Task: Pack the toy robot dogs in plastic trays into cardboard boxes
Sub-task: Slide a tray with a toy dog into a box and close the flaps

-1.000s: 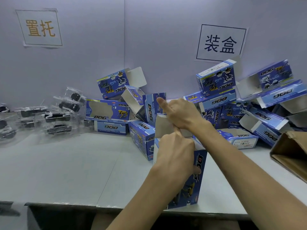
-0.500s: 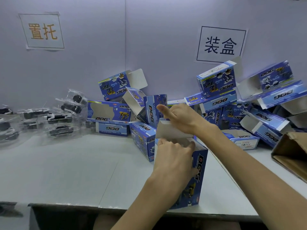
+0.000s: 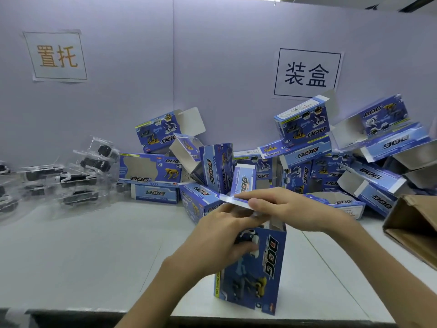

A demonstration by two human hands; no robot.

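Since the earlier frame, top flap (image 3: 238,201) was folded flatter over upright box (image 3: 253,268), pinched by right hand (image 3: 290,209); left hand (image 3: 222,235) was closed around box's upper side.

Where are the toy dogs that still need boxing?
In the head view, the toy dogs in clear trays are piled at the far left of the table, against the wall below the orange-lettered sign, left of the blue boxes.

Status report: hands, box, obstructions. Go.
Left hand steadies upright box. Right hand folds top flap down. Nothing blocking.
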